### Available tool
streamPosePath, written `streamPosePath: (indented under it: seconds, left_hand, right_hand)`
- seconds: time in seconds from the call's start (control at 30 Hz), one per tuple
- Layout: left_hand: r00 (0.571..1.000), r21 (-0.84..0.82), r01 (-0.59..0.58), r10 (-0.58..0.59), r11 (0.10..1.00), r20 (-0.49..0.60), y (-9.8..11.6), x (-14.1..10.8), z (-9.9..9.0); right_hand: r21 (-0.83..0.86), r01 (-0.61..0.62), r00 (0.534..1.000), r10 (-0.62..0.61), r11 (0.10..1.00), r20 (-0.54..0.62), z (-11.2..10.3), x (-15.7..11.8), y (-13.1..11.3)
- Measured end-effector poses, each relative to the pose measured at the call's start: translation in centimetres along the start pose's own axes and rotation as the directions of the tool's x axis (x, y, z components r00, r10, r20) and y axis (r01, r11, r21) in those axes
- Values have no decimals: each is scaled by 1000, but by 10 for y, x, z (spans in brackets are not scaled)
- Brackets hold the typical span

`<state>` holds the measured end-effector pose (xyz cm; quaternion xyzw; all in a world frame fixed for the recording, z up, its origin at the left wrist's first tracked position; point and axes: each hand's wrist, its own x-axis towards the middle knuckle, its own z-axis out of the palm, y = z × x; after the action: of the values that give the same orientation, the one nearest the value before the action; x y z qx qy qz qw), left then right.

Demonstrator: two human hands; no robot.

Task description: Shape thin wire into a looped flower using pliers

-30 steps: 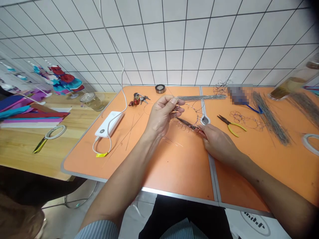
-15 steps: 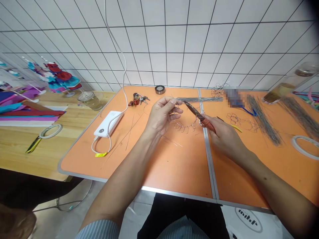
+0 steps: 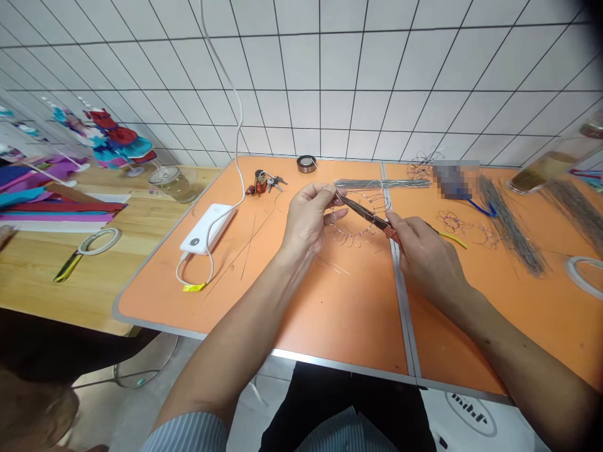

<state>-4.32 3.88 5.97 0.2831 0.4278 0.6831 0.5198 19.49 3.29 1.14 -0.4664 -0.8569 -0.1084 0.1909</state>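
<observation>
My left hand pinches the top of a looped wire ring between thumb and fingers. My right hand grips long-nosed pliers with red handles. Their dark jaws reach the wire right beside my left fingertips. The ring's lower loops hang free above the orange table. Yellow-handled pliers lie past my right hand, partly hidden by it. A bundle of straight wires lies just beyond the ring.
A white power bank with its cable and keys lie left of my hands. Wire flowers, a blurred object and a long wire bundle lie right. A wooden table holding colored sheets adjoins on the left.
My right hand has raised the pliers from the ring's lower part to its top, beside my left fingers. The yellow-handled pliers are now mostly hidden behind that hand.
</observation>
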Motion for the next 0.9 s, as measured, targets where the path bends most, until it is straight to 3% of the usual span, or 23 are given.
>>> streamPosePath:
  seconds: [0.9]
  left_hand:
    - [998,21,-59,60,998,-32,-10,-1,2]
  right_hand:
    - [-82,20,1000,-21,996,-14,-8,3,-9]
